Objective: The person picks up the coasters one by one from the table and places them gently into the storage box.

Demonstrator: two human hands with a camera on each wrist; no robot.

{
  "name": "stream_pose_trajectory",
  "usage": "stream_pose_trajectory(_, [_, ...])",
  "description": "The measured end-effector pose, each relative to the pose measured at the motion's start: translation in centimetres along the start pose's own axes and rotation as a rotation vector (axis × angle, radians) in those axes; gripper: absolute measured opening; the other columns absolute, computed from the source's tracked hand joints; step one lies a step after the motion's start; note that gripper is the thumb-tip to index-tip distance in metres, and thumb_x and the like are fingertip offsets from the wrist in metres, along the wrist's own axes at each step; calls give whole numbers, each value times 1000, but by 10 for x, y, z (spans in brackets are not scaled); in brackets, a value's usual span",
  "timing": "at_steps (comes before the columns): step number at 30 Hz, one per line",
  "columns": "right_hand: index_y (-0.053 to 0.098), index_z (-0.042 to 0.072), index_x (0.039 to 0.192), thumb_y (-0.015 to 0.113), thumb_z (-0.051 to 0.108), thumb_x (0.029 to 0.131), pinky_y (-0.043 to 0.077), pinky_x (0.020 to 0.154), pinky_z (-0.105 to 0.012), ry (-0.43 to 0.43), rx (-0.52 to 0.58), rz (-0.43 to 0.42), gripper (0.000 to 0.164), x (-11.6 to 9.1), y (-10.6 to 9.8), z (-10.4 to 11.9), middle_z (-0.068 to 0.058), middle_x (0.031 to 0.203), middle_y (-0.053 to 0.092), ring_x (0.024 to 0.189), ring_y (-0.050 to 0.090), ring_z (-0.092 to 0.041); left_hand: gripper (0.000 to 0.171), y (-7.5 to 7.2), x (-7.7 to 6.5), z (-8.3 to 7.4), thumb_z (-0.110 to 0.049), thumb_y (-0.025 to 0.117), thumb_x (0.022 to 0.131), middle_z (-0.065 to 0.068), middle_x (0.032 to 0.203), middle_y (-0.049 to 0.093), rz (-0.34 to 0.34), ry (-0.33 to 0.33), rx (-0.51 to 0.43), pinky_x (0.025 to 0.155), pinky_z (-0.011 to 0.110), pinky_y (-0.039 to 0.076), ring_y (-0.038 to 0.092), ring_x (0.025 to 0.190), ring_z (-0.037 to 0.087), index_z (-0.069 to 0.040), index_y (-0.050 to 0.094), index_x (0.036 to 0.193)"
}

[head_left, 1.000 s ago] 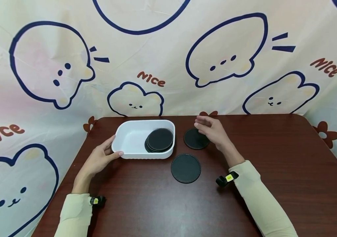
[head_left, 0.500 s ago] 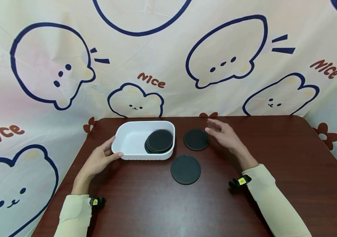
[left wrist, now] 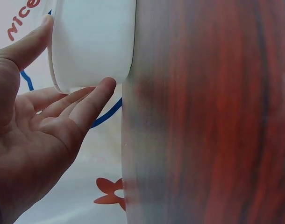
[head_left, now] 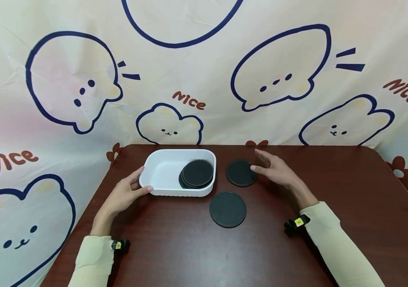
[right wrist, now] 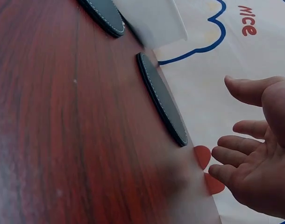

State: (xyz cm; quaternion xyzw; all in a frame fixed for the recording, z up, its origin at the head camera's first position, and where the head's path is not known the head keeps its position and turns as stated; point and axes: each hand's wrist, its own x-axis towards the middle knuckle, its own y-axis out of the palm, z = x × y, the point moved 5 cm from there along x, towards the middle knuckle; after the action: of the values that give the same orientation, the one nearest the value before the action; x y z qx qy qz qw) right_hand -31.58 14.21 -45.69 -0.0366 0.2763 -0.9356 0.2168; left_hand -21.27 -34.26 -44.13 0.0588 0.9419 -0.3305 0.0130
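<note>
A white rectangular plastic container (head_left: 161, 171) stands near the back of the table. My left hand (head_left: 121, 195) holds its left end, thumb at the front corner and fingers at the side. Inside, at the right, lies a stack of black round coasters (head_left: 197, 173). Right of the container, one black coaster (head_left: 240, 173) lies flat; a second coaster (head_left: 228, 210) lies nearer the front. My right hand (head_left: 277, 171) hovers by the back coaster's right edge, fingers loosely extended and holding nothing. In the right wrist view, a gap shows between that hand and the stitched coaster (right wrist: 162, 100).
The dark red-brown wooden table (head_left: 175, 251) extends in front and to the right. A cloth backdrop (head_left: 218, 119) with cartoon drawings hangs directly behind its back edge. Each wrist wears a black strap device (head_left: 296, 223).
My right hand has drawn back to the right from above the back coaster. The left hand, container and coasters stay in place; the head view has shifted slightly.
</note>
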Motion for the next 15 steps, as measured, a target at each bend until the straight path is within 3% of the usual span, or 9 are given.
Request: stream_pose_trajectory(15, [28,6,170,72,33,104,29,129,-66,-6,-89,-6,84,12,9,4,-20,176,30,163,28,-45,94,1,-1,-2,-30,76,102,29,171,35,-7,7,4,107,49,54,54,146,46,-4,19,172])
